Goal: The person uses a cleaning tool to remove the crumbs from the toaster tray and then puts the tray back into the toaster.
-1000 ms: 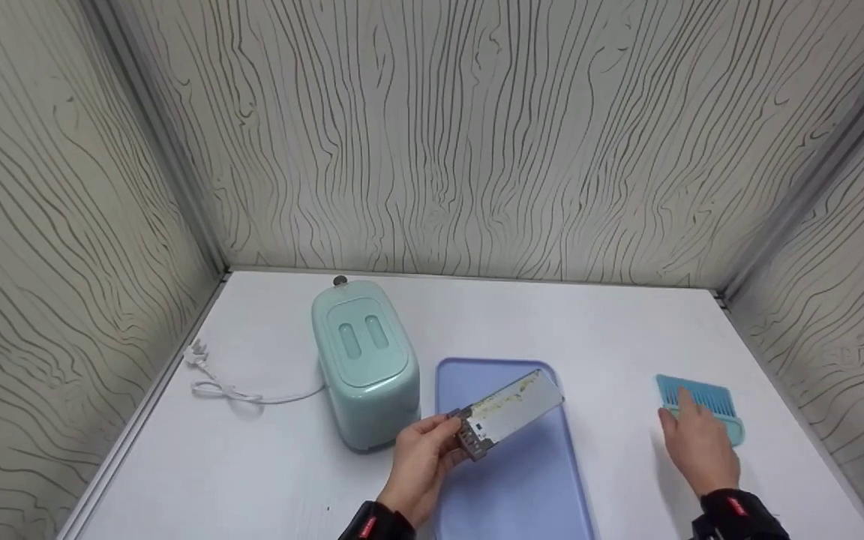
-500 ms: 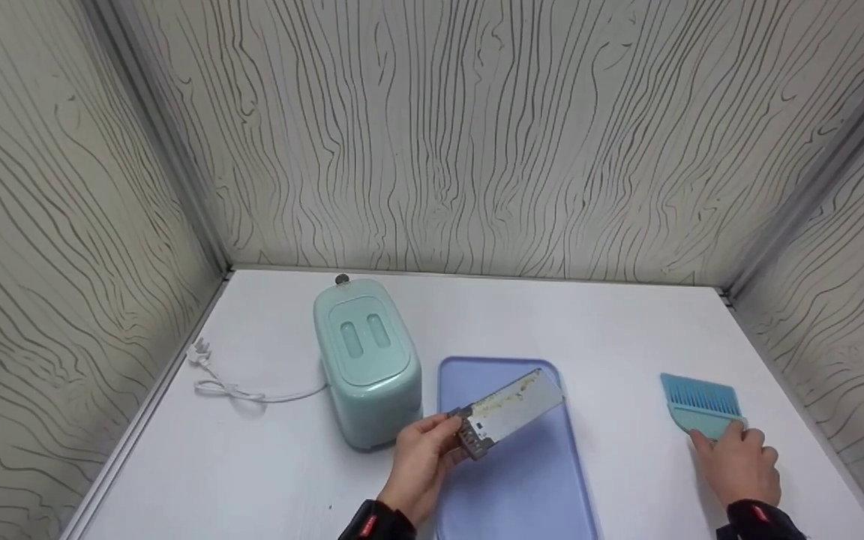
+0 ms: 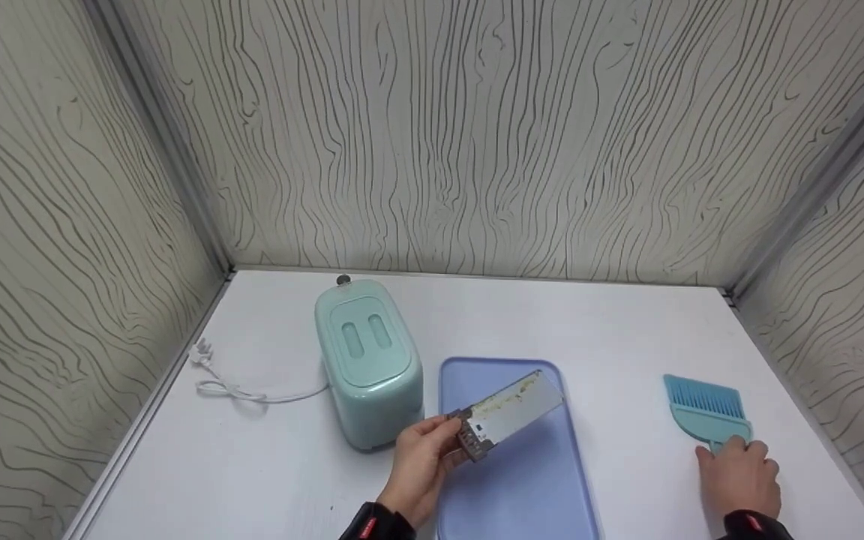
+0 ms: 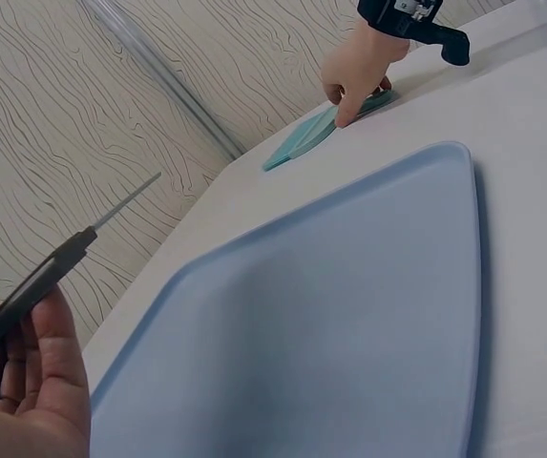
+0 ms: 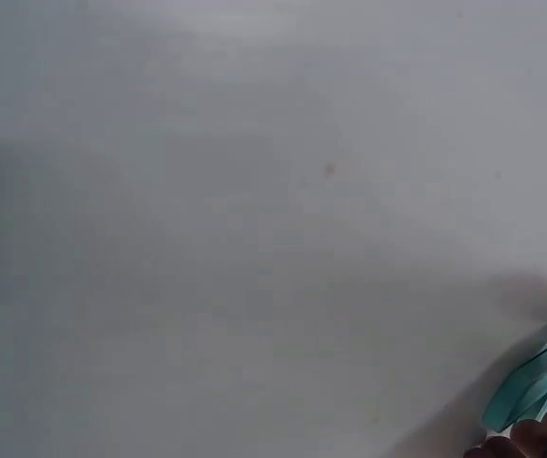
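Teal plastic forms the fan-shaped brush with blue bristles (image 3: 708, 410), just ahead of the right hand (image 3: 741, 478). That hand has slid back from above the bristles to the handle and now curls round it, so the brush seems secured for use. The left hand (image 3: 418, 466) pinches the grey end of a flat, stained silver metal plate (image 3: 520, 407), still over the periwinkle rectangular tray (image 3: 522, 495). Beyond the left hand stands a mint-green, rounded toaster-shaped appliance (image 3: 376, 386).
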A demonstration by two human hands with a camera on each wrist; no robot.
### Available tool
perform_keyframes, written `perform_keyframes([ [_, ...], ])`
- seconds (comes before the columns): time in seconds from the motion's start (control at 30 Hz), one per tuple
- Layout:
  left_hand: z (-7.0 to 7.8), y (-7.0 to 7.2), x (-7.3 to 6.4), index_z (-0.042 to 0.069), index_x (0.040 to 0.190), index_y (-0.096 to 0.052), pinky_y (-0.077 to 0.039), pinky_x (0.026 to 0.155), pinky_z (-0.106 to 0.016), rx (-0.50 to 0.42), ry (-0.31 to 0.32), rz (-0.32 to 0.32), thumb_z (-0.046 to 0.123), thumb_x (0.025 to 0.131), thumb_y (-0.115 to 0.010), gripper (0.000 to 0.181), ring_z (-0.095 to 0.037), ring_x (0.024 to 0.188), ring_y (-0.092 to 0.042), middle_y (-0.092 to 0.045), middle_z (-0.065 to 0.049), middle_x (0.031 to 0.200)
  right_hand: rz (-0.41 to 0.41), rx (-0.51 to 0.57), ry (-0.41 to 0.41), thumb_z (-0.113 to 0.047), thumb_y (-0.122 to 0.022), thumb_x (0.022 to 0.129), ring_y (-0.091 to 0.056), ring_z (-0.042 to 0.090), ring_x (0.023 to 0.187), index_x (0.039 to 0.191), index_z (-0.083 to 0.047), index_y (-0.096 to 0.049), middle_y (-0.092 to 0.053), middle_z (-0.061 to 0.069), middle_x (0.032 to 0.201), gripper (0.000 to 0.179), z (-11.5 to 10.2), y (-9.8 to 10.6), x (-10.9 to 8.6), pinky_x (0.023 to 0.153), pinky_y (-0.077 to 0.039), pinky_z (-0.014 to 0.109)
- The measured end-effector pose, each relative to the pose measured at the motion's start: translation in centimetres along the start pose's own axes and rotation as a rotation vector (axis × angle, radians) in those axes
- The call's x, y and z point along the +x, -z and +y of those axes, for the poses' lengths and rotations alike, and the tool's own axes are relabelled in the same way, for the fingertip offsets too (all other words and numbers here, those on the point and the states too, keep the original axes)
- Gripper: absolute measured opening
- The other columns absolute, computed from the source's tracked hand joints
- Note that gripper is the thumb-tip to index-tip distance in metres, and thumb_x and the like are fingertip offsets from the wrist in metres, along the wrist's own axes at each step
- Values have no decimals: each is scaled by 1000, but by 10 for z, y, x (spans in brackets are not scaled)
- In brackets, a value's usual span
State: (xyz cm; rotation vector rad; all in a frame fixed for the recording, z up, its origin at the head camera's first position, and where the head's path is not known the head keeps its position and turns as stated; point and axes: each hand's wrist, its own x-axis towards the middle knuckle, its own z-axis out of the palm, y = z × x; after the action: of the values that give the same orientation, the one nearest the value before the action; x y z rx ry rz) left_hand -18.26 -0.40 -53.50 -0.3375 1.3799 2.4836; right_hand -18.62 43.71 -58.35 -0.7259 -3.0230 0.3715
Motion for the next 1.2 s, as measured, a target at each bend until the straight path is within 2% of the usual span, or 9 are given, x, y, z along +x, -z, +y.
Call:
perform_keyframes([
  [0.23,0,-1,0,-16,126,-52,-59,82,-34,0,13,13,9,98,-63,39,-21,96,-68,-65,-23,115,19,-9,0,-26,-61,101,-52,44,77,98,24,-52,-46,30,84,51,-1,0,-5,58,-48,46],
  [0.53,-2,-1,0,-16,128,-51,-59,83,-34,0,13,-2,10,99,-62,41,-22,97,-68,-65,-23,117,61,-42,65,-15,-61,100,-55,36,66,90,23,-56,-46,28,80,40,0,-4,-12,49,-49,44],
  [0.7,-3,-2,0,-16,127,-51,-60,83,-34,2,9,-3,10,99,-62,40,-21,96,-69,-66,-23,116,-4,-21,47,-16,-58,101,-56,32,64,91,21,-54,-47,25,80,38,-3,0,-15,47,-51,43],
  [0.83,-2,-2,0,-15,126,-52,-60,84,-33,10,18,5,11,98,-63,40,-21,96,-68,-65,-22,116,-53,18,28,-17,-55,100,-56,30,64,89,16,-54,-47,21,80,35,-11,4,-19,49,-48,41],
  [0.93,-2,-1,0,-14,127,-52,-60,84,-33,18,25,8,11,98,-63,40,-21,97,-68,-65,-21,117,-120,61,-4,-21,-53,99,-55,29,66,89,12,-55,-49,18,78,34,-17,6,-20,52,-45,39],
  [1.07,-2,0,0,-15,128,-53,-60,84,-33,19,26,3,11,98,-63,41,-21,96,-68,-65,-21,116,-221,100,-64,-27,-52,99,-56,29,66,100,14,-52,-55,15,74,41,-25,9,-21,56,-45,39],
  [1.2,-2,2,0,-14,130,-52,-59,85,-34,20,35,5,12,99,-63,42,-22,98,-68,-65,-22,118,-261,125,-70,-31,-55,98,-59,29,70,116,21,-45,-62,20,79,56,-29,16,-22,60,-50,40],
])
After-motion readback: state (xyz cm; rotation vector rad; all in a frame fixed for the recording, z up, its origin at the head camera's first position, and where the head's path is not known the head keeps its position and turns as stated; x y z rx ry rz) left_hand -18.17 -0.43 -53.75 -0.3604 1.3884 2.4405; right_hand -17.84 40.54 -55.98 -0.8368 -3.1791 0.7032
